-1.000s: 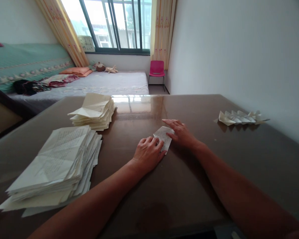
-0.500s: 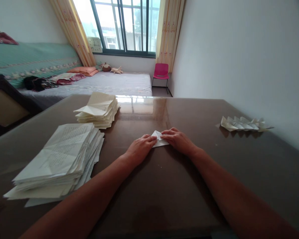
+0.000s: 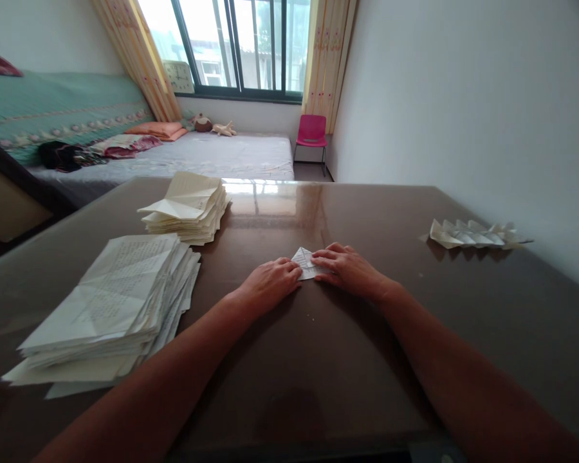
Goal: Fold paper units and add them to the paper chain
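Observation:
A small piece of folded white paper (image 3: 305, 262) with printed lines lies near the middle of the brown table (image 3: 309, 373), its peak pointing away from me. My left hand (image 3: 271, 281) grips its left edge, fingers together, with the thumb side hidden. From the other side my right hand (image 3: 350, 271) holds the paper's right part, its fingers bent over the top and covering that edge. To the left of my hands lie a large stack of creased written sheets (image 3: 110, 289) and, behind it, a smaller stack of cream sheets (image 3: 186, 202).
A row of folded paper pieces (image 3: 473, 234) stands at the table's right, near the white wall (image 3: 453, 96). Beyond the table are a bed (image 3: 251, 151), a pink chair (image 3: 311, 130) and a window with curtains (image 3: 328, 58). A dark wooden chair back (image 3: 14, 199) is at the left.
My right hand has shifted slightly on the folded paper, covering more of its right side. Both hands stay on it. The whole view has tilted a little.

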`<state>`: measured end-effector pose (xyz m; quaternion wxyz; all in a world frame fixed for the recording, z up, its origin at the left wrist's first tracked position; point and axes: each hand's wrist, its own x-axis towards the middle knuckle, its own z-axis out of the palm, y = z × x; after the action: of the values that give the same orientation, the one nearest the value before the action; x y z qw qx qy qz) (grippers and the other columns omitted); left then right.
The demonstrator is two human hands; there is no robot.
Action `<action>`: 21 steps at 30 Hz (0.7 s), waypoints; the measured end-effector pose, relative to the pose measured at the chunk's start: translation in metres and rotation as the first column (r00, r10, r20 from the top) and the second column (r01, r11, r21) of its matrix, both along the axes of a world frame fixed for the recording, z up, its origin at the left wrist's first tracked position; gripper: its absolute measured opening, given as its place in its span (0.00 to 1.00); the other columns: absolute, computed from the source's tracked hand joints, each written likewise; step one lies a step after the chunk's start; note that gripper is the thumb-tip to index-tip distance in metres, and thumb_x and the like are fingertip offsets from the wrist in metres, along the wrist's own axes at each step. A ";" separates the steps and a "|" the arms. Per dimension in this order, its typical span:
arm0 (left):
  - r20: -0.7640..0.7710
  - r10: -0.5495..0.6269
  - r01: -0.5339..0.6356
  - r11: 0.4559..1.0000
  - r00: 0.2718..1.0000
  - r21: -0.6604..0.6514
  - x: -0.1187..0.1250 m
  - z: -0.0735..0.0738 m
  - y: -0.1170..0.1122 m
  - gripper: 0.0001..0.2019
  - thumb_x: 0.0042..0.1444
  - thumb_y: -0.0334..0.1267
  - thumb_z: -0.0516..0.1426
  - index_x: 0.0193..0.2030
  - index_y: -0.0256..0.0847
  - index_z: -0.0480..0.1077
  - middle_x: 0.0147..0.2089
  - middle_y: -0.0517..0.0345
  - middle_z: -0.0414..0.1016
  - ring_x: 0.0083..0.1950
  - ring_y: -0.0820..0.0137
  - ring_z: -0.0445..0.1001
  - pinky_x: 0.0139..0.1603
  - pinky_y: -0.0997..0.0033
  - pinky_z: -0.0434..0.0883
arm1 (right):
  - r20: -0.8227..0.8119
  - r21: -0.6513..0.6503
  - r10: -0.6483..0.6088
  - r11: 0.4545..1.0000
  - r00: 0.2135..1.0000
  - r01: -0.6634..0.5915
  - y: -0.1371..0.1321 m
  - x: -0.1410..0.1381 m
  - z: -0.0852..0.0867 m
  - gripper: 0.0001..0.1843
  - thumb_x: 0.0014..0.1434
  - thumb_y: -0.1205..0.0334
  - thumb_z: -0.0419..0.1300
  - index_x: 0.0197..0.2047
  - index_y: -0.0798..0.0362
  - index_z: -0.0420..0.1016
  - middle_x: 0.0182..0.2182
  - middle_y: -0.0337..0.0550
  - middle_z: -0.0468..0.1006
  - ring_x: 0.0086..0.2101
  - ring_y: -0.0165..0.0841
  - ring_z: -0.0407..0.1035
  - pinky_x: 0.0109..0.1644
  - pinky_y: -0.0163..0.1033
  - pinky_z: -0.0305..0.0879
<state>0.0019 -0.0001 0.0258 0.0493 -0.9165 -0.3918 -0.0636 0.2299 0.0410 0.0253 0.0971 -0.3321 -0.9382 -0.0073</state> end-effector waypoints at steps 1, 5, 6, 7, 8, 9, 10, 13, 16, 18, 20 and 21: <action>-0.017 0.001 -0.001 1.000 1.000 0.003 0.000 0.000 0.000 0.13 0.65 0.39 0.48 0.47 0.36 0.70 0.48 0.48 0.75 0.53 0.62 0.71 0.53 0.64 0.70 | 0.007 -0.008 0.004 1.000 1.000 -0.004 0.000 0.000 0.000 0.24 0.64 0.47 0.52 0.58 0.49 0.70 0.56 0.45 0.72 0.51 0.42 0.62 0.55 0.48 0.59; -0.053 0.011 -0.010 1.000 0.999 0.019 0.002 -0.001 0.000 0.11 0.64 0.33 0.49 0.46 0.35 0.70 0.46 0.47 0.76 0.53 0.62 0.71 0.52 0.65 0.70 | 0.012 -0.025 0.005 1.000 1.000 -0.005 -0.001 0.000 0.003 0.26 0.63 0.47 0.52 0.59 0.51 0.68 0.56 0.47 0.71 0.51 0.42 0.62 0.54 0.48 0.59; -0.051 0.013 -0.012 1.000 0.999 0.022 0.002 -0.001 0.000 0.10 0.63 0.32 0.49 0.46 0.35 0.70 0.45 0.47 0.75 0.53 0.63 0.71 0.52 0.65 0.70 | 0.019 -0.026 0.003 1.000 1.000 -0.003 -0.002 0.000 0.004 0.26 0.63 0.47 0.53 0.59 0.51 0.68 0.56 0.48 0.72 0.50 0.42 0.63 0.54 0.48 0.60; -0.047 0.014 -0.013 1.000 0.999 0.024 0.002 -0.001 -0.001 0.11 0.64 0.32 0.49 0.46 0.35 0.70 0.45 0.47 0.75 0.53 0.63 0.71 0.53 0.65 0.70 | 0.031 -0.027 0.001 1.000 1.000 0.000 -0.003 -0.001 0.005 0.25 0.62 0.49 0.53 0.58 0.52 0.69 0.55 0.47 0.72 0.50 0.42 0.63 0.53 0.47 0.60; -0.040 0.014 -0.013 1.000 0.999 0.024 0.003 0.000 -0.002 0.11 0.64 0.33 0.48 0.46 0.35 0.70 0.45 0.47 0.75 0.53 0.63 0.71 0.53 0.65 0.70 | 0.048 -0.025 -0.002 1.000 0.999 0.003 -0.004 -0.002 0.007 0.24 0.62 0.51 0.54 0.58 0.52 0.70 0.55 0.47 0.73 0.49 0.42 0.64 0.53 0.47 0.60; -0.032 0.015 -0.014 1.000 0.999 0.022 0.003 0.000 -0.002 0.11 0.64 0.34 0.48 0.46 0.35 0.70 0.45 0.47 0.75 0.53 0.63 0.71 0.53 0.65 0.69 | 0.069 -0.021 -0.005 1.000 0.998 0.007 -0.005 -0.003 0.008 0.22 0.62 0.53 0.54 0.57 0.52 0.71 0.54 0.47 0.73 0.49 0.42 0.65 0.52 0.46 0.60; -0.025 0.016 -0.016 1.000 1.000 0.019 0.003 0.001 -0.003 0.11 0.65 0.35 0.48 0.45 0.35 0.70 0.45 0.48 0.75 0.53 0.63 0.71 0.54 0.64 0.69 | 0.091 -0.016 -0.010 1.000 0.996 0.012 -0.007 -0.004 0.010 0.20 0.62 0.56 0.54 0.56 0.51 0.71 0.54 0.46 0.74 0.49 0.41 0.65 0.52 0.46 0.61; -0.007 0.029 -0.029 1.000 1.000 0.003 0.004 0.002 -0.004 0.12 0.64 0.38 0.49 0.46 0.36 0.70 0.45 0.48 0.75 0.53 0.63 0.71 0.54 0.64 0.69 | 0.137 0.007 -0.031 1.000 0.990 0.030 -0.010 -0.007 0.014 0.17 0.62 0.63 0.53 0.53 0.50 0.74 0.52 0.46 0.75 0.48 0.41 0.67 0.50 0.44 0.61; 0.004 0.032 -0.032 0.999 0.999 -0.001 0.004 0.002 -0.003 0.11 0.63 0.39 0.51 0.46 0.36 0.69 0.45 0.49 0.75 0.53 0.63 0.70 0.54 0.65 0.69 | 0.130 0.007 -0.031 1.000 0.991 0.031 -0.010 -0.007 0.014 0.15 0.62 0.64 0.53 0.50 0.51 0.76 0.49 0.47 0.77 0.48 0.39 0.68 0.49 0.42 0.61; 0.008 0.031 -0.031 1.000 0.999 -0.004 0.004 0.002 -0.003 0.11 0.64 0.39 0.50 0.45 0.37 0.70 0.45 0.49 0.75 0.52 0.64 0.70 0.53 0.65 0.69 | 0.093 -0.009 -0.025 1.000 0.995 0.026 -0.008 -0.006 0.013 0.14 0.64 0.63 0.53 0.47 0.51 0.77 0.48 0.46 0.78 0.47 0.38 0.69 0.49 0.41 0.61; 0.011 0.041 -0.041 0.999 0.999 -0.011 0.003 0.002 -0.003 0.10 0.64 0.38 0.50 0.45 0.38 0.70 0.44 0.50 0.75 0.51 0.65 0.71 0.52 0.65 0.69 | 0.050 -0.020 -0.028 0.999 0.998 0.029 -0.007 -0.004 0.012 0.14 0.65 0.62 0.51 0.44 0.50 0.79 0.46 0.44 0.79 0.46 0.36 0.70 0.48 0.39 0.62; 0.012 0.051 -0.050 0.999 0.999 -0.014 0.002 0.002 -0.003 0.10 0.64 0.38 0.50 0.44 0.38 0.70 0.44 0.50 0.75 0.51 0.65 0.71 0.52 0.66 0.69 | 0.035 -0.019 -0.032 0.999 0.999 0.032 -0.007 -0.004 0.012 0.14 0.66 0.61 0.51 0.43 0.49 0.79 0.45 0.44 0.79 0.45 0.36 0.70 0.47 0.39 0.62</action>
<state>0.0038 -0.0029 0.0276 0.0420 -0.9063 -0.4155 -0.0654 0.2263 0.0339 0.0374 0.0771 -0.3478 -0.9344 -0.0054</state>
